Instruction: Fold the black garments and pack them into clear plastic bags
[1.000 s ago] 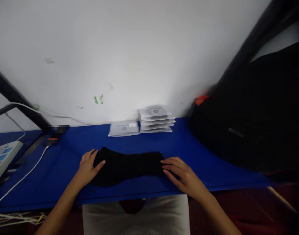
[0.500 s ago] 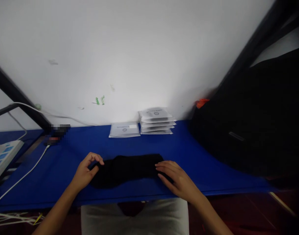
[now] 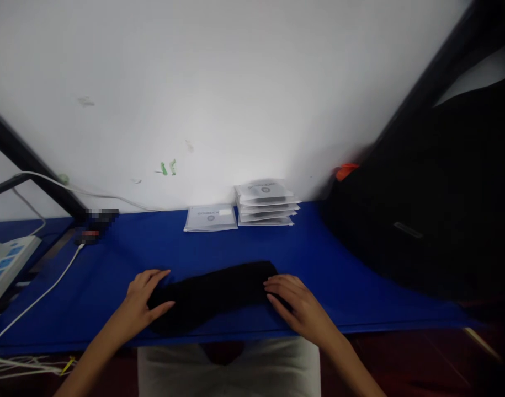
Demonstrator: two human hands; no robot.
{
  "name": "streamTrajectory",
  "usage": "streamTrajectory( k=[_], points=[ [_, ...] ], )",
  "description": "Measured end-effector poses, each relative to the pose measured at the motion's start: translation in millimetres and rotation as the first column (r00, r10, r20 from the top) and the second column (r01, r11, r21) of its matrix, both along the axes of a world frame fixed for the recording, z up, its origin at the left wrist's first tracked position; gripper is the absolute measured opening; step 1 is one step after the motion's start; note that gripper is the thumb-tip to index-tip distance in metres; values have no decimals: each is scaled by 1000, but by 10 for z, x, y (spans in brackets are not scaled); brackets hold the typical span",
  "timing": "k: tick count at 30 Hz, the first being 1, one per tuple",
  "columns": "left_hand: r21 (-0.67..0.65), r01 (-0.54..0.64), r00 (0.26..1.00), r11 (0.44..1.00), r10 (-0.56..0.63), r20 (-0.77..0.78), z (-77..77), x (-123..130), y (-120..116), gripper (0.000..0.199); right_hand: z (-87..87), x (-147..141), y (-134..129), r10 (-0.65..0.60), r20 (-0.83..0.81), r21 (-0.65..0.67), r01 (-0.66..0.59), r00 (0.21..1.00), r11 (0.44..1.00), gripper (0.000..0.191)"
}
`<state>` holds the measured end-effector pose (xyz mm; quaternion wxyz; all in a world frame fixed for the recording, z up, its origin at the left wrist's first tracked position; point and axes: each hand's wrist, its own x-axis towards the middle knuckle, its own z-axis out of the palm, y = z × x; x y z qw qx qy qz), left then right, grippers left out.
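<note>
A black sock (image 3: 213,294) lies flat and lengthwise across the near part of the blue table (image 3: 123,259). My left hand (image 3: 141,303) rests on its left end, fingers spread flat with the thumb laid over the fabric. My right hand (image 3: 296,305) presses its right end with flat fingers. Neither hand grips the cloth.
A single flat white packet (image 3: 211,217) and a stack of white packets (image 3: 265,202) sit at the back by the white wall. A big black bag (image 3: 434,204) fills the right side. White cables (image 3: 37,300) and a power strip (image 3: 4,264) lie at the left.
My left hand has slid the sock's left end toward the near table edge and gone from pinching to lying flat. The sock now slants slightly. My right hand stays on the right end.
</note>
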<state>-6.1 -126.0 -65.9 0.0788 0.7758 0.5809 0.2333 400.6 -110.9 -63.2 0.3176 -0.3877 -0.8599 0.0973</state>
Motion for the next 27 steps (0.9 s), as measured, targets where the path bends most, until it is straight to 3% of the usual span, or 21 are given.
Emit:
streamTrajectory(
  k=[4,8,10,12,15,18,20,22,24,27],
  points=[
    [-15,45,999,999,-45,-10,24,-18,-42,20,4,-7,-8,-3,-2,-12,3,1000,1000,20],
    [-106,99,992,989,-90,88,147,39,-101,17,-15,6,-18,-9,-7,-23,9,1000,1000,20],
    [-209,26,987,978,7,159,220,53,-98,22,-21,17,-26,0,-7,-21,0,1000,1000,22],
    [-269,-104,948,958,177,265,286,34,-57,30,-16,22,-41,27,3,-28,-27,1000,999,24],
    [-351,-257,766,901,411,494,367,-26,61,47,13,22,-72,75,39,-64,-73,996,995,29],
    [-397,-351,488,848,528,695,422,-16,203,66,44,30,-102,114,53,-116,-107,992,987,36],
    [-304,-460,314,834,474,823,445,69,298,65,57,44,-110,126,28,-139,-121,992,983,37],
    [-145,-582,241,800,340,909,458,210,389,61,61,60,-110,124,-5,-144,-123,992,982,37],
    [8,-635,326,772,259,909,458,374,473,56,59,72,-109,118,-17,-147,-119,993,982,36],
    [173,-534,624,828,248,741,423,591,572,45,53,80,-116,117,-9,-153,-117,993,981,36]
  ],
)
